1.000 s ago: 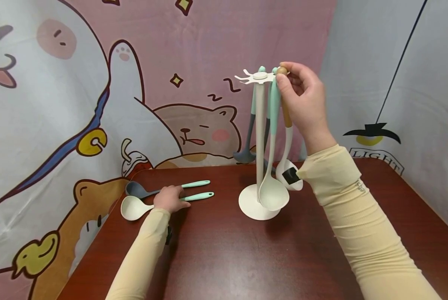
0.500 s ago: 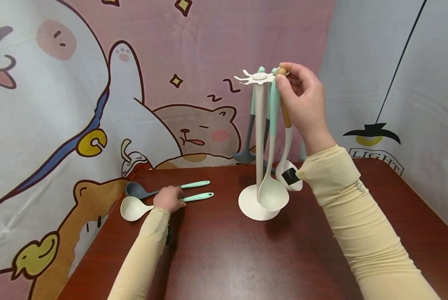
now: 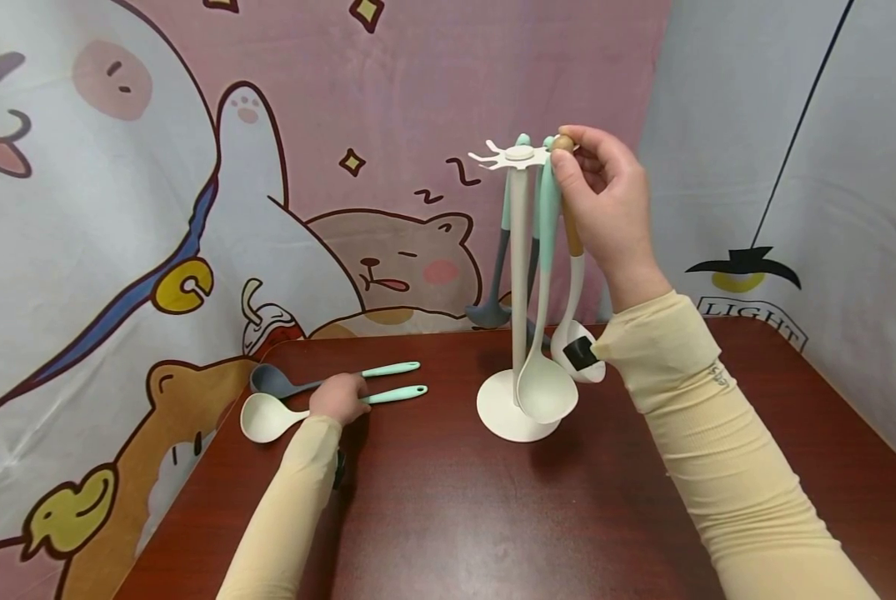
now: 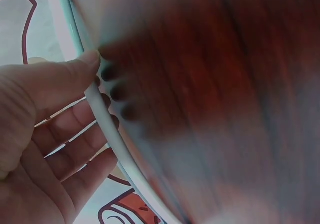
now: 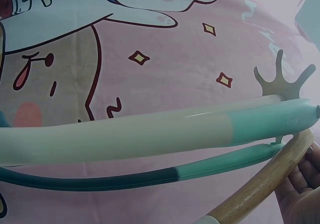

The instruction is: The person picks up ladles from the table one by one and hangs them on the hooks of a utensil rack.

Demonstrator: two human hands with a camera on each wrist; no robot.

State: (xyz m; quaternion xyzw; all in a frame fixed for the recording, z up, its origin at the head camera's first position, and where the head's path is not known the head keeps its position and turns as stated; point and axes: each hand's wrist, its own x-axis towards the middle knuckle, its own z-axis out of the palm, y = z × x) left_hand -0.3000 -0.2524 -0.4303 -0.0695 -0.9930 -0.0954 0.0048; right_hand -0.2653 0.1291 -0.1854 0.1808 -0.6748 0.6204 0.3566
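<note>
My left hand (image 3: 338, 398) is over a white ladle (image 3: 266, 418) with a mint handle, lying at the left of the table. In the left wrist view, my thumb and fingers (image 4: 82, 70) pinch its pale shaft (image 4: 122, 154). Up at the white utensil stand (image 3: 518, 250), my right hand (image 3: 611, 200) pinches the top of a wooden-handled white ladle (image 3: 575, 237) between thumb and fingertips. That ladle hangs down at the stand's right side, its bowl partly behind a black wrist strap. The right wrist view shows its wooden handle (image 5: 260, 184) close to the stand's hooks (image 5: 280, 79).
A dark grey ladle (image 3: 270, 380) with a mint handle lies just behind the white one. On the stand hang another white ladle (image 3: 548, 392) with a mint handle and dark grey utensils (image 3: 493, 310). A cartoon-printed cloth (image 3: 417, 100) rises behind the reddish-brown table (image 3: 448, 517).
The left fingers have drawn in closer around the white ladle's handle, and that hand has shifted very slightly. My right hand stays in place on the wooden handle.
</note>
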